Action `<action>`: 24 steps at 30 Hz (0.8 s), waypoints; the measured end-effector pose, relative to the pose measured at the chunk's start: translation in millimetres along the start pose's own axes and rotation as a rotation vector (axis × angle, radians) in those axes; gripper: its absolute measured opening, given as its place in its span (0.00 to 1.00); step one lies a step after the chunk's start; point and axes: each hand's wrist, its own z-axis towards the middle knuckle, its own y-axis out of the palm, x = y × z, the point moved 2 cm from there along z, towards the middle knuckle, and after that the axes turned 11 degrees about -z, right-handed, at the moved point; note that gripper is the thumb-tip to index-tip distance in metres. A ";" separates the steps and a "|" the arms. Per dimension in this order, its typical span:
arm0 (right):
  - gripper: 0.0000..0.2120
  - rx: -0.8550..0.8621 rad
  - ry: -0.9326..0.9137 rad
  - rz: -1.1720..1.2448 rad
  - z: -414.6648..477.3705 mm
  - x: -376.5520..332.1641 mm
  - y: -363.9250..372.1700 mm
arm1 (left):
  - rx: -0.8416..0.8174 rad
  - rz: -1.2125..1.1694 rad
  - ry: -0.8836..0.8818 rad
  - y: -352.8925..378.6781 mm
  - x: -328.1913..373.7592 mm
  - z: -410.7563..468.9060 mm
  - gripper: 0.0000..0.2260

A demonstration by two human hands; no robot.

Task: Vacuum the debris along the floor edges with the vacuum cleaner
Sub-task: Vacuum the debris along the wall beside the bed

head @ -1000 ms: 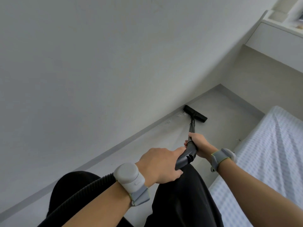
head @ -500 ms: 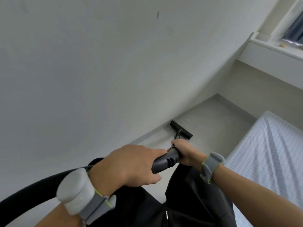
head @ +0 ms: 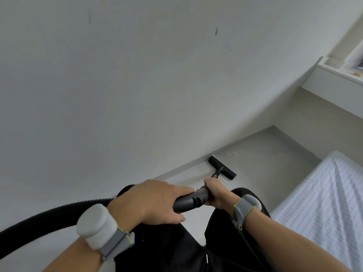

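Note:
A black vacuum nozzle (head: pixel 222 167) lies flat on the pale floor, one end against the baseboard (head: pixel 184 167). Pale debris specks (head: pixel 231 153) lie on the floor edge just beyond the nozzle. My left hand (head: pixel 155 201) grips the dark vacuum handle (head: pixel 190 201) from above. My right hand (head: pixel 216 193) grips the wand just ahead of the handle; most of the wand is hidden behind it. The ribbed black hose (head: pixel 45 218) runs off to the lower left.
A white wall (head: pixel 137 85) fills the left and top. A bed with a white checked cover (head: pixel 326 203) stands close on the right. A window ledge (head: pixel 337 75) juts out at upper right. The floor strip (head: pixel 275 154) ends at a corner ahead. Black trousers (head: pixel 196 248) are below.
The nozzle has been drawn back along the baseboard toward me, away from the corner. Both hands kept their grip and came nearer the camera. Debris specks now show beyond the nozzle.

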 end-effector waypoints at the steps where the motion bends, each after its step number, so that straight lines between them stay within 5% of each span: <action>1: 0.09 0.008 0.003 0.012 4.5 2.3 -3.2 | 0.004 0.004 0.004 4.6 -1.1 6.0 0.29; 24: 0.10 0.174 0.056 0.235 99.3 11.2 -73.9 | -0.097 0.015 0.026 39.7 12.5 126.6 0.32</action>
